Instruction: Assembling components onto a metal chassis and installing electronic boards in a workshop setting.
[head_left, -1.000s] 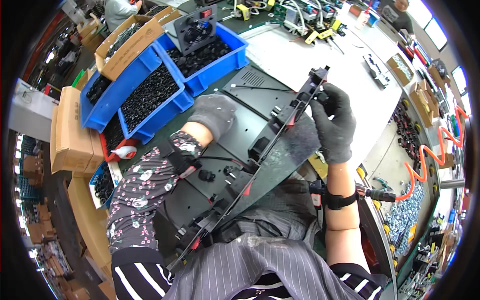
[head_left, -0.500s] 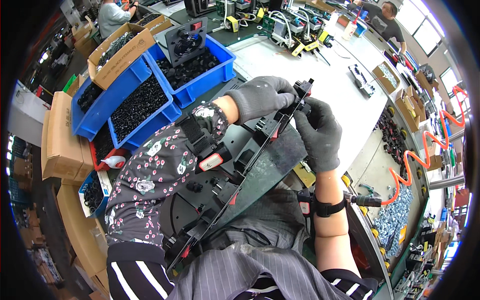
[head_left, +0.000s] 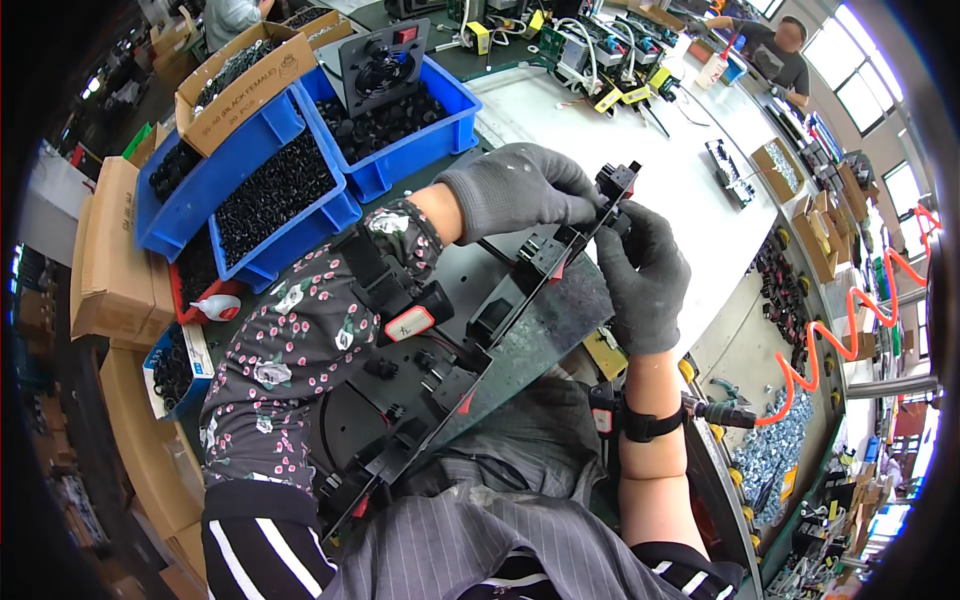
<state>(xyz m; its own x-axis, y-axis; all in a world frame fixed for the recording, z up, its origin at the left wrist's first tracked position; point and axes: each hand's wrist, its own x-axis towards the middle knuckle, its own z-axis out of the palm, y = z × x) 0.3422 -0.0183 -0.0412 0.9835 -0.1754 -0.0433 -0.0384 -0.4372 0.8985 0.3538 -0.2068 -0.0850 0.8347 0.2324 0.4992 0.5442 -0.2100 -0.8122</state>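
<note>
A long, narrow black panel (head_left: 489, 354) slants from my lap up to the far right, with black socket-like blocks (head_left: 494, 318) and red switch parts along it. My left hand (head_left: 520, 190), in a grey glove, grips its far end from the left, thumb and fingers pinched together. On the other side my gloved right hand (head_left: 645, 280) pinches the same end, its fingertips beside a small black block (head_left: 617, 180). What lies between the fingertips is hidden. Beneath the panel is a dark green-grey surface (head_left: 545, 335).
Blue bins (head_left: 365, 185) of small black parts and an open carton (head_left: 240, 90) stand at left. A fan panel (head_left: 382, 65) leans in one bin. An orange coiled hose (head_left: 850, 325) joins a black tool (head_left: 725, 412) near my right forearm. A person (head_left: 775, 55) works at far right.
My two hands and the panel's far end have shifted slightly to the right in the picture. Both hands keep their hold. The person at far right has changed posture.
</note>
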